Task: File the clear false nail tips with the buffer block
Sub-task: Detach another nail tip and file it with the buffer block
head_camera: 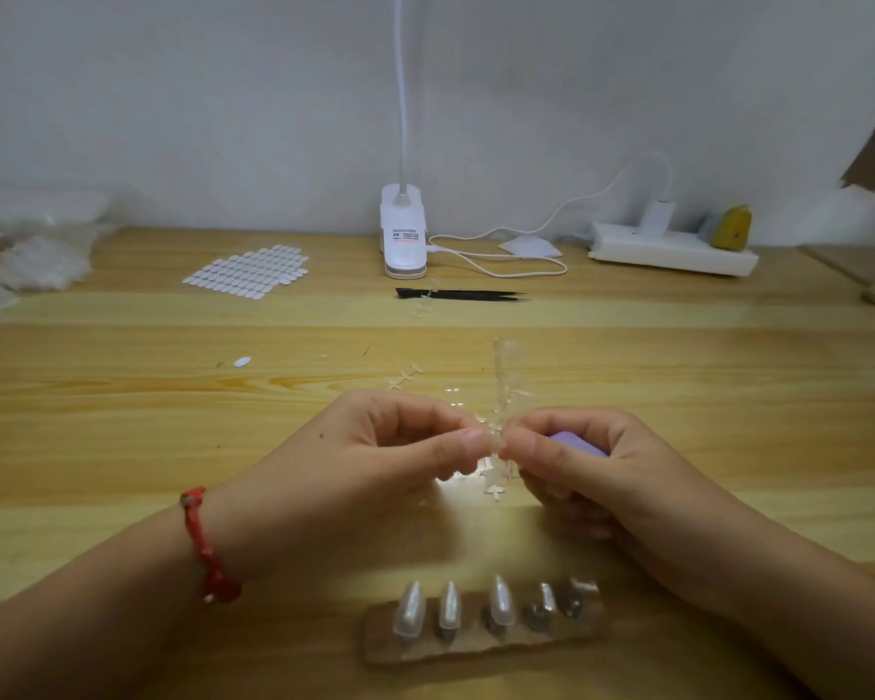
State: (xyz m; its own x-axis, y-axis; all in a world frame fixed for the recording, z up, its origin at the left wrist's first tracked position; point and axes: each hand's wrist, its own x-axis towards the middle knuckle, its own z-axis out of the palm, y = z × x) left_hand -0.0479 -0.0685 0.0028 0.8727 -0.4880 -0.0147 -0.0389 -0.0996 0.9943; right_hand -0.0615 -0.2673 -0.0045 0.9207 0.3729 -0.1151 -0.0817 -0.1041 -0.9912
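Above the near middle of the pale wooden table [122, 421], close in front of the body: left hand [375, 462] and right hand [612, 477] brought together fingertip to fingertip. Between them, upright and somewhat blurred, a thin clear plastic strip of false nail tips [507, 391], pinched at its lower end by left thumb and forefinger on one side and by right thumb and forefinger on the other. Remaining fingers of both hands curled inward. Tucked inside the curled right hand, behind the thumb, a lilac buffer block [577, 443], only its rounded top showing; contact with the strip impossible to tell. Round the left wrist, a red cord bracelet [205, 543].

Nearer the table's front edge, below the hands: a brownish flat holder bar [476, 649] lying crosswise, with five clear pointed nail tips [499, 606] set on it in a row. Scattered on the wood under and beyond the hands, small clear cross-shaped plastic offcuts [404, 378].

Further back: black pointed tweezers [466, 294] lying flat. Just behind them, a white clip-on lamp base [402, 234]. To the left, a sheet of white oval adhesive tabs [248, 272], and one loose white tab [242, 362] nearer. At far left, blurred clear bags [36, 255]. To the right, against the wall, a white power strip [673, 252] with a white plug and cable.
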